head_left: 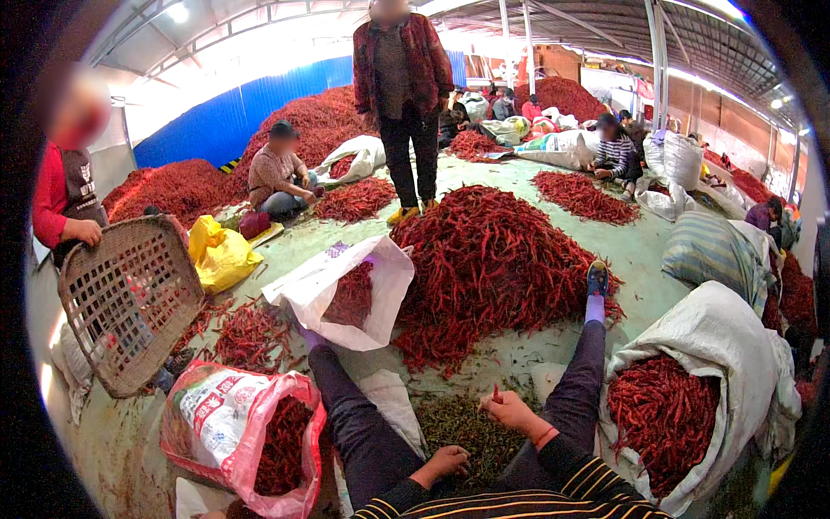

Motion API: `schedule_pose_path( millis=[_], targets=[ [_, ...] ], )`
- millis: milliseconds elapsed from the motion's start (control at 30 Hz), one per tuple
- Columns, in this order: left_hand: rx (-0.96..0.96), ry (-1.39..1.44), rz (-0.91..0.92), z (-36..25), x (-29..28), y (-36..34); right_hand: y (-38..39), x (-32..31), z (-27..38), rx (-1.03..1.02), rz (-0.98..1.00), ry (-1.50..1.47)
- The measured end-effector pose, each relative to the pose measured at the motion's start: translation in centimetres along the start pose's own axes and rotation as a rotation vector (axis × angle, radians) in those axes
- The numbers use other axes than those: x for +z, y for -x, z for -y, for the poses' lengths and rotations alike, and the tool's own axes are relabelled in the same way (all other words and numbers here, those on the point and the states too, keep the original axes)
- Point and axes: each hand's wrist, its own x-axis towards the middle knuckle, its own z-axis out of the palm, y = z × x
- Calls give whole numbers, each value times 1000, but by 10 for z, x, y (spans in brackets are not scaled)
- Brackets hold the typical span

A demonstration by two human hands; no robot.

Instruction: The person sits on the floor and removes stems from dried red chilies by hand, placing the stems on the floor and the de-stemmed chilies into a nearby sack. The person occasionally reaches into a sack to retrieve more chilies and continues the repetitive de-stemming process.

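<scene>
One red chili [496, 392] between right-hand fingers [501, 403] (upright).

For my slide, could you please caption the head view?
Seated sorter's right hand pinches a red chilli before a heaped chilli pile.

Big open shed w/ pale green concrete floor [553, 342], dusty and scuffed. Central landmark: the large heap of red dried chillies [493, 259]. Behind it, far side, a blue corrugated sheet wall [229, 121] w/ taller chilli mounds [316, 121] banked against it. Above the heap, grey metal roof trusses [605, 26] and slim steel posts [659, 60]; strong daylight floods in overhead, left of the posts, plus small lamps [179, 12] up top. Right of the heap, white woven sacks [718, 337]; left of it, a brown woven basket [130, 303] and a yellow bag [220, 253]. Other workers sit beyond the heap.
</scene>
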Motion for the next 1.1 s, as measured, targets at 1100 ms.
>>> schedule_pose_path(
  millis=[1100],
  targets=[
    [225,-130,-27,1,7,-5,20,16,-56,46,4,3]
  ],
)
